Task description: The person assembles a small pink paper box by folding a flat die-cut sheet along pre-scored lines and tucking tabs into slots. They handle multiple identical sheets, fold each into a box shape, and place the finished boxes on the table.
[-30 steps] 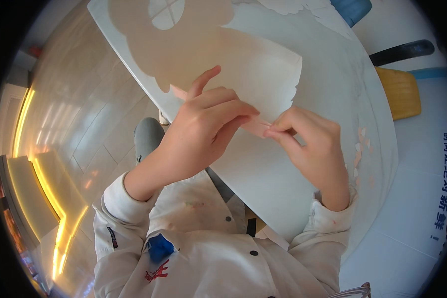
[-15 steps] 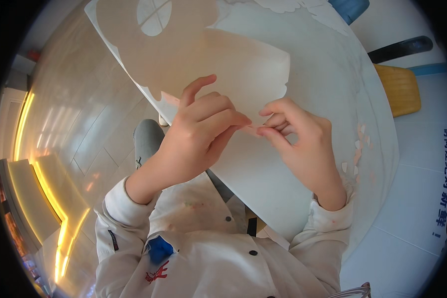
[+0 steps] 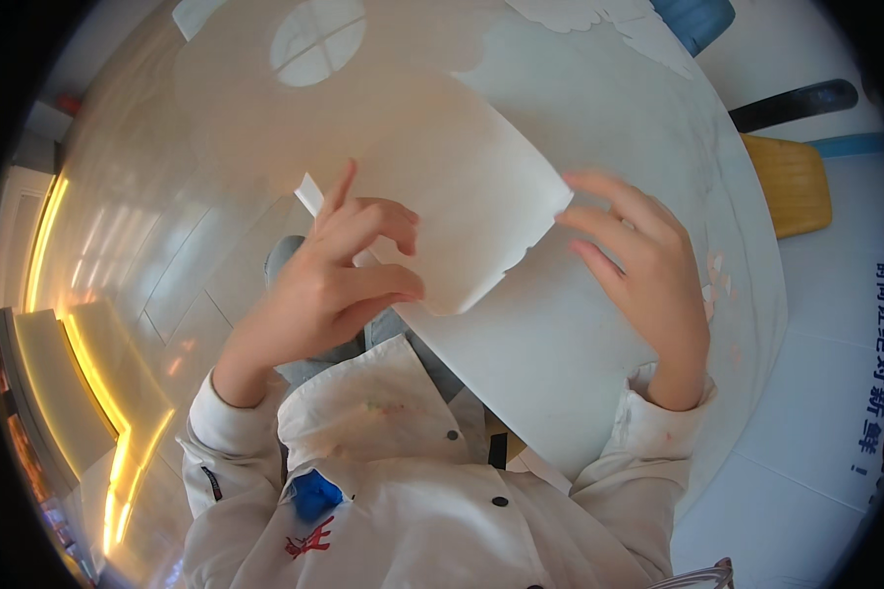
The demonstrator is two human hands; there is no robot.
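Note:
A large sheet of pale beige paper lies over a round white table. It has a round cut-out window near its far end and a torn, ragged right edge. My left hand pinches the sheet's near corner between thumb and fingers, index finger pointing up. My right hand hovers just right of the sheet's torn edge with fingers spread and nothing in it. A few small paper scraps lie on the table beside the right hand.
A yellow wooden chair seat with a black backrest stands right of the table. A blue seat shows at the top. Tiled floor with bright light strips lies to the left.
Both hands were pinched together at the sheet's torn edge. Now the right hand has let go and opened to the right, while the left still holds the paper.

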